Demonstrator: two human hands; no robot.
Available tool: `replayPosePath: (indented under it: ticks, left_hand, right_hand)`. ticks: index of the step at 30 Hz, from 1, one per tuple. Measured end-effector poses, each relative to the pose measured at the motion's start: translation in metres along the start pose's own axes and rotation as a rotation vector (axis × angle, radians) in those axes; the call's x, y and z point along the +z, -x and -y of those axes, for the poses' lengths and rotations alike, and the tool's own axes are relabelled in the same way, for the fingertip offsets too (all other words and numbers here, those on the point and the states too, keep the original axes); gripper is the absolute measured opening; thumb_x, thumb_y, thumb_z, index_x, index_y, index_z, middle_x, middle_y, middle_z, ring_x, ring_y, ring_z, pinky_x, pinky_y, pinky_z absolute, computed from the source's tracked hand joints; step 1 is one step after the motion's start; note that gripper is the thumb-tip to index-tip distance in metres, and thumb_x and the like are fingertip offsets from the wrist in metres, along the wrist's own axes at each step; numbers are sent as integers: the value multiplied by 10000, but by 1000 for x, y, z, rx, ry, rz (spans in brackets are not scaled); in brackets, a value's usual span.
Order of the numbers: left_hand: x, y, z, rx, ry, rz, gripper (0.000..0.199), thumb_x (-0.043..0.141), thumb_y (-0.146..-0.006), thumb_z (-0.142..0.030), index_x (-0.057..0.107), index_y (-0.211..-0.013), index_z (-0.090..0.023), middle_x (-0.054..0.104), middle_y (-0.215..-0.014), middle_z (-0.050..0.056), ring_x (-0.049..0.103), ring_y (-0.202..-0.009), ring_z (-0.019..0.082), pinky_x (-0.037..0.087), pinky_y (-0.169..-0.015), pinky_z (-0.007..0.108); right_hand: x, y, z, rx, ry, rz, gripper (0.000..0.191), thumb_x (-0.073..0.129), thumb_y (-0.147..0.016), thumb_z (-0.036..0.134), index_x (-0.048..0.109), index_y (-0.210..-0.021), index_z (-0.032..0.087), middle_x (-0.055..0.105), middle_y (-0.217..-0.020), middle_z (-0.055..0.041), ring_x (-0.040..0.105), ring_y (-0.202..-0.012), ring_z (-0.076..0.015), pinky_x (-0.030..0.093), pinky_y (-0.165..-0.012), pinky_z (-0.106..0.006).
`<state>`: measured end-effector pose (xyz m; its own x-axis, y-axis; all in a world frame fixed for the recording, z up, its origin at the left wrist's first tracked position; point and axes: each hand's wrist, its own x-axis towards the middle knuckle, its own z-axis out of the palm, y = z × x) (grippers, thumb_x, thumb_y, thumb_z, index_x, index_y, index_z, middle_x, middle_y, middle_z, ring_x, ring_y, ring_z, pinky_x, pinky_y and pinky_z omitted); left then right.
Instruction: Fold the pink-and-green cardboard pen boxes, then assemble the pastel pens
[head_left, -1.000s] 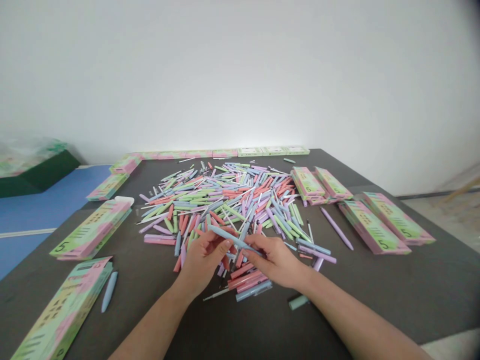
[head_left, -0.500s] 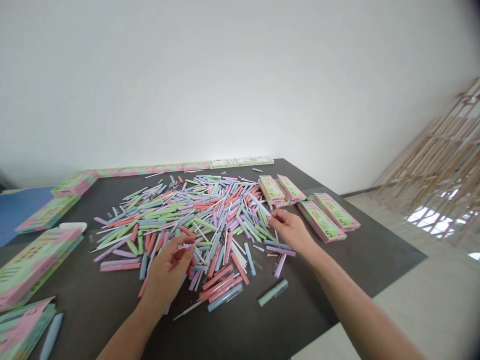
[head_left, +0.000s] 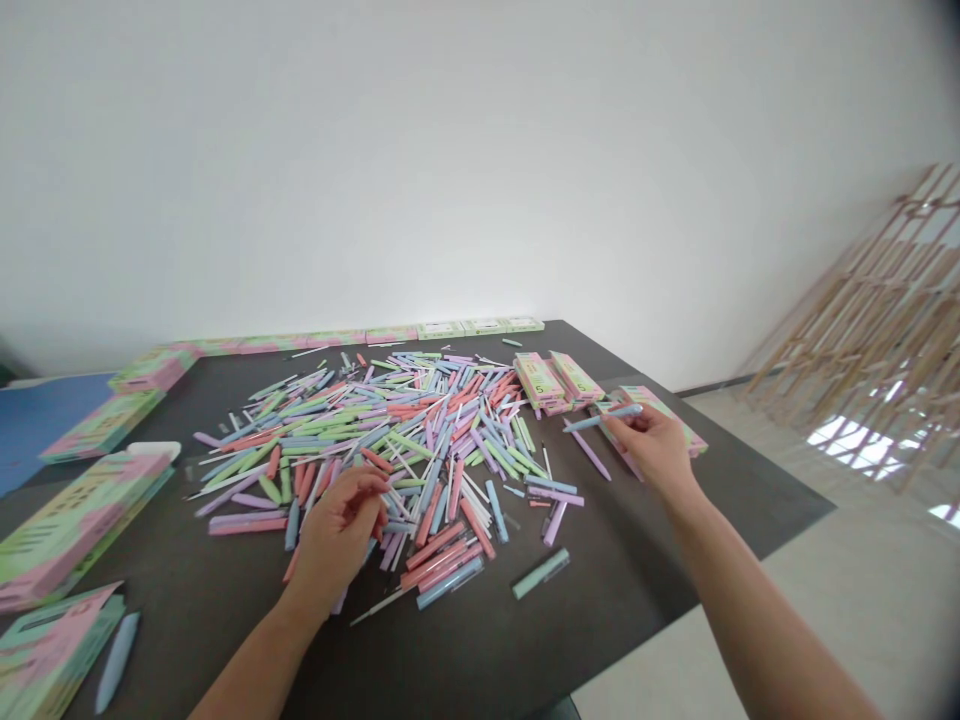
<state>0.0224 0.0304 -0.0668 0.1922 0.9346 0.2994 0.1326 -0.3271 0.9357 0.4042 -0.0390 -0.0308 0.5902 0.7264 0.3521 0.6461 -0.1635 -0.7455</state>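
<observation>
I have the hands well apart: the right hand [head_left: 652,447] pinches a pale blue pen [head_left: 604,419] above the table [head_left: 675,540], while the left hand [head_left: 337,527] curls at the pastel pen pile [head_left: 390,445]. A careless swing could snag the pink-and-green boxes [head_left: 536,378].

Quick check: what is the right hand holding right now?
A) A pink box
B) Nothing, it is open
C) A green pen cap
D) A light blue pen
D: the right hand pinches a light blue pen in its fingers, with the pen held clear of the table.
</observation>
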Motion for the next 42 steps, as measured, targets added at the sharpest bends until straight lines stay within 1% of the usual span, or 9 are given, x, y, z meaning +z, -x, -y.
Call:
replayPosePath:
  ticks: [6,10,18,22,26,29,33,37,42]
  left_hand:
    - [-2,-3,3,38,21,8,74,527,-833,-198,577,-783,-178,562,-967,15,521,-500,61,427,-415,214]
    - [-3,-3,5,27,-18,-1,76,524,-827,-189,582,-781,-174,576,-962,25,519,-507,63,427,-424,207]
    - [-6,-3,5,-5,-75,-20,74,517,-813,-202,586,-794,-186,606,-943,42,543,-558,90,442,-446,190]
    - [-6,-4,5,1,-82,-19,84,520,-800,-207,596,-775,-184,623,-962,46,539,-546,88,445,-453,197]
    - [-5,-4,6,12,-97,-28,82,528,-775,-195,606,-755,-178,622,-914,33,536,-530,84,441,-458,202]
    - [-4,-3,6,9,-109,-26,72,532,-768,-188,602,-757,-173,616,-903,29,523,-515,76,431,-454,200]
    - [-3,-2,6,8,-118,-19,77,520,-777,-189,591,-755,-173,620,-907,31,517,-515,73,428,-462,195]
    - [-3,-1,8,13,-130,-7,92,511,-773,-174,602,-763,-179,613,-871,21,533,-535,87,433,-472,201]
    - [-1,1,7,28,-150,7,81,521,-777,-178,600,-764,-186,613,-932,22,540,-540,82,441,-483,209]
  right_hand:
    - [15,-15,21,-96,389,119,346,451,-919,409,647,-924,124,689,-875,-137,635,-855,-252,447,-728,-319]
    - [35,-18,25,-99,644,296,276,473,-939,305,636,-990,88,695,-933,-200,654,-932,-287,453,-791,-351]
    - [62,-19,6,-102,897,515,312,584,-929,337,590,-1179,151,615,-1181,-87,626,-1008,-213,533,-859,-429]
    - [60,-17,8,-142,892,502,273,546,-948,292,603,-1148,115,639,-1146,-123,627,-1028,-236,510,-872,-419]
    - [53,-5,28,-216,816,462,294,418,-981,235,602,-1138,68,644,-1157,-214,609,-1091,-288,453,-871,-360]
    - [51,13,49,-297,704,533,300,397,-983,288,640,-1075,139,697,-1075,-133,647,-1010,-236,438,-822,-295]
    - [63,44,70,-367,573,704,244,505,-926,370,695,-948,219,738,-869,-34,680,-840,-178,431,-715,-241]
    - [82,65,74,-326,553,751,258,567,-865,389,712,-835,177,735,-847,-99,677,-817,-232,430,-659,-277]
    - [96,70,70,-244,483,734,223,584,-810,319,693,-714,150,717,-793,-146,661,-798,-258,439,-673,-310]
